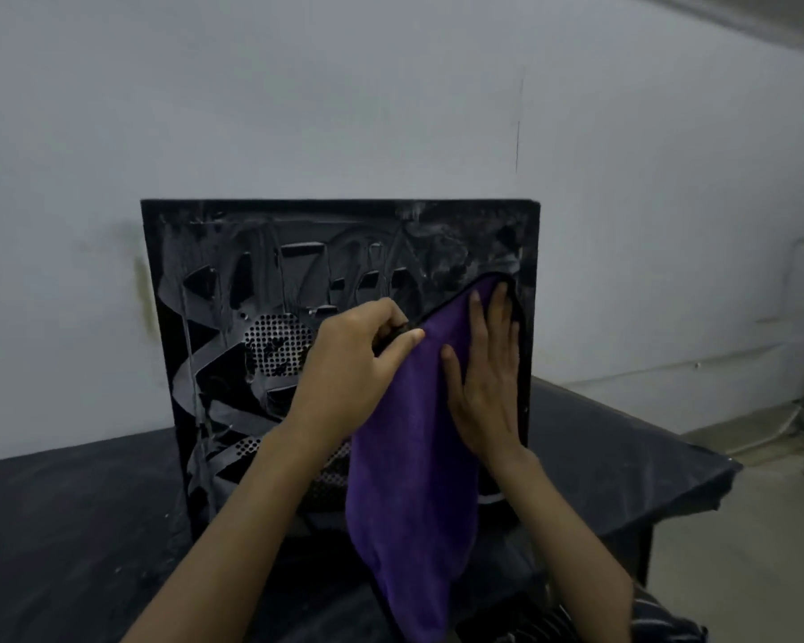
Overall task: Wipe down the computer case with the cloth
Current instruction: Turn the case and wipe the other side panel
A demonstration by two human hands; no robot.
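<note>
A black computer case [233, 271] stands upright on the table, its dusty side panel with vent holes and angular cut-outs facing me. A purple cloth [409, 457] hangs over the right part of that panel. My left hand [353, 364] pinches the cloth's upper edge between thumb and curled fingers near the panel's middle. My right hand [488, 364] lies flat on the cloth with straight fingers, pressing it against the panel near the case's right edge. The cloth's lower end dangles below the table's front.
The table [66, 526] is covered in a black dusty sheet and reaches past the case on both sides. A pale wall [391, 109] stands right behind the case. Bare floor [762, 549] shows at the right.
</note>
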